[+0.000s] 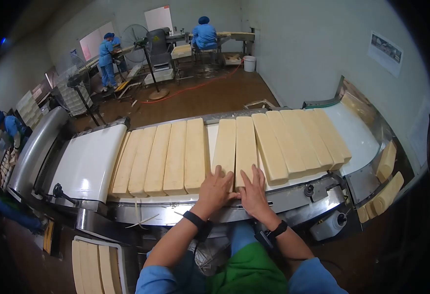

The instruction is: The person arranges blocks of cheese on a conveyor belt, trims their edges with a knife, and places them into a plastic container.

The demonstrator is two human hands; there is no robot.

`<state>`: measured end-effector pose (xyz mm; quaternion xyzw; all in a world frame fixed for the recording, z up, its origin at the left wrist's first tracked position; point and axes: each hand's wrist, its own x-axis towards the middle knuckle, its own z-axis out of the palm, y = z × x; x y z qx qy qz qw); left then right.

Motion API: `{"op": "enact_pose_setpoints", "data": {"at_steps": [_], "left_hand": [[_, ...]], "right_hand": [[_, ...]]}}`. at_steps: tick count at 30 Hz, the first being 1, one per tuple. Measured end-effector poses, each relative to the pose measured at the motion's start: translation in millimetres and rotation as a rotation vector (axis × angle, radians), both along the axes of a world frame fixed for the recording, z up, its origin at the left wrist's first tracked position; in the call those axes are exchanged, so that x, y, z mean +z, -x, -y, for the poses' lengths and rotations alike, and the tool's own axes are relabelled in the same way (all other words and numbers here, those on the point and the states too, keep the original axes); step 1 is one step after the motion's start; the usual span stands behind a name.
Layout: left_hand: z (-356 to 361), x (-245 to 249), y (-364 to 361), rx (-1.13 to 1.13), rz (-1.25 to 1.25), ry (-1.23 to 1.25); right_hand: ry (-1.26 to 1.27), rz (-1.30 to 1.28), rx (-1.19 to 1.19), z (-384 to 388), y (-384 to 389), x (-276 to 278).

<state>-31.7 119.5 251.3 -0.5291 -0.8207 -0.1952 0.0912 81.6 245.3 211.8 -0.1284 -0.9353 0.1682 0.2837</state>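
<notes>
A row of long, pale cream-yellow blocks lies side by side across a white conveyor belt. My left hand (216, 192) rests on the near end of one block (224, 142), fingers spread over its top. Beside it, my right hand (255, 193) touches the near end of the neighbouring block (246, 144), its fingers apart too. The two thumbs point toward each other and nearly meet at the belt's near edge. Narrow gaps separate these two blocks from the group on the left (155, 157) and the group on the right (298, 142).
A metal rail (151, 213) with thin scraps runs along the belt's near side. Below left, a white crate (123, 262) holds more blocks. Further pieces (384, 196) stand at the right end. Co-workers in blue (205, 36) and a fan (149, 54) are across the room.
</notes>
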Motion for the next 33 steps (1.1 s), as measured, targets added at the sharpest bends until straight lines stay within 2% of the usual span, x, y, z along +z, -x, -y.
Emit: {"op": "enact_pose_setpoints", "data": {"at_steps": [3,7,10,13,14,17,19,20,22,23,25,27,28,29,30,32,33], "left_hand": [[-2,-4,5,0.041,-0.011,0.004],[-2,-6,2,0.038,-0.058,-0.024],[-9,-25,18,0.116,0.16,-0.401],[-15,-26,27,0.25,1.163,-0.843],[-4,-11,29,0.323,1.43,-0.735],[16,-5,23,0.386,0.465,-0.202],[16,-3,20,0.31,0.107,-0.16],[18,-4,18,0.27,-0.069,-0.132],[28,-4,19,0.053,-0.301,-0.218],[32,-2,22,-0.061,-0.423,-0.26],[38,1,25,-0.059,-0.302,-0.178],[37,-1,23,-0.007,-0.163,-0.088],[33,-1,23,0.04,-0.096,-0.036],[29,-1,24,0.086,-0.03,0.019],[26,-4,23,0.122,-0.001,-0.041],[18,-11,25,0.196,0.054,-0.165],[18,-10,30,0.251,0.163,-0.27]], "right_hand": [[0.228,0.099,-0.099,2,4,19],[0.297,0.14,-0.09,-8,16,16],[0.165,0.114,-0.174,-8,24,13],[0.058,0.088,-0.242,2,25,14],[0.03,0.098,-0.266,2,26,16],[0.021,0.179,-0.291,2,30,26],[0.117,0.298,-0.249,10,35,45],[0.081,0.273,-0.271,11,38,44],[0.003,0.214,-0.314,5,48,35],[0.155,0.147,-0.253,-7,55,26],[0.448,0.026,-0.128,-51,65,1],[1.031,-0.048,0.002,-71,61,-11],[1.141,-0.08,-0.026,-74,61,-15],[1.053,-0.086,-0.018,-72,62,-18],[0.965,-0.095,-0.014,-68,64,-20],[0.385,-0.055,0.065,-61,71,-32],[0.366,0.025,0.046,-48,68,-20]]}}
